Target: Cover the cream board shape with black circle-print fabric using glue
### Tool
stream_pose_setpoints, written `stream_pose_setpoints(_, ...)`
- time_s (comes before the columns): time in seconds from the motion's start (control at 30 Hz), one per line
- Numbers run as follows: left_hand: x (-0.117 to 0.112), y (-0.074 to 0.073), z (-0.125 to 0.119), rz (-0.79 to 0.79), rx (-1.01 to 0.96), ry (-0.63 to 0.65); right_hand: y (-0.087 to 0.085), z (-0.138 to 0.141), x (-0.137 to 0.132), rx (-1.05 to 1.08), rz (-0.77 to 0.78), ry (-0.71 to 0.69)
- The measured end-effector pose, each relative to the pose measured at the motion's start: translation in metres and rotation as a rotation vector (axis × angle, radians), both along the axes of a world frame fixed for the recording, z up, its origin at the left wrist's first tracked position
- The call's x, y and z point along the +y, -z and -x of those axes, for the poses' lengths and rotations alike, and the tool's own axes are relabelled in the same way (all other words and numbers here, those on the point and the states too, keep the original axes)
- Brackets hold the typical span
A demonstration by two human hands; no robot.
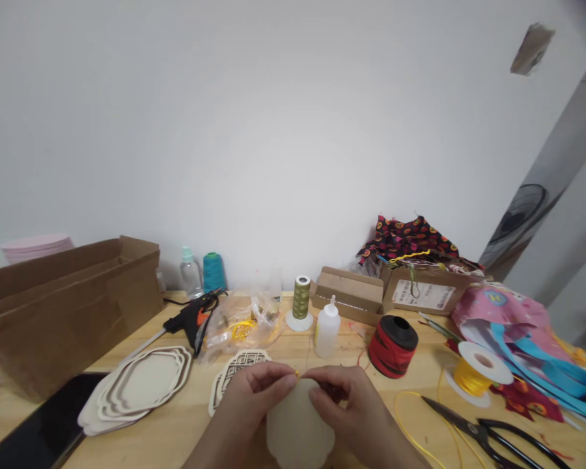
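Note:
Both of my hands meet low in the middle of the wooden table [185,417]. My left hand [256,394] and my right hand [344,400] pinch a bit of yellow cord [297,374] between their fingertips, right at the top edge of a pale scalloped wooden panel [297,433] that lies under them. A carved lattice panel [234,371] sits partly under my left hand. More yellow cord [410,417] trails over the table to the right, towards a white spool of yellow cord [476,371].
A stack of wooden frames [141,384], a glue gun [195,316] and a long cardboard box [63,306] lie left. A glue bottle [327,329], an olive thread cone [301,299] and a red cord spool [393,345] stand behind. Black scissors [488,433] lie right.

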State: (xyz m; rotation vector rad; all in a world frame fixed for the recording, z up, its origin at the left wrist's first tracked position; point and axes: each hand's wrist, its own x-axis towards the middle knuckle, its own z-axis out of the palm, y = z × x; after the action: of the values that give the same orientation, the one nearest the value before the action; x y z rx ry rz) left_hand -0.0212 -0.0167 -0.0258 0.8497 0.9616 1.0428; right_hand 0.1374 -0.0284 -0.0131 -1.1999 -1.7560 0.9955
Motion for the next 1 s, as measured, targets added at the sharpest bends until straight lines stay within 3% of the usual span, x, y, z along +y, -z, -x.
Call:
stream_pose_setpoints(0.5,-0.0001,0.0065,-0.003,0.03,-0.064,-0.028,0.0027,-0.0002,0.0009,0.007,0.008,-0.01)
stream_pose_setpoints(1.0,-0.0024,0.0018,-0.0087,-0.031,0.053,-0.16,0.0053,-0.0008,0.0031,0.026,-0.022,0.008)
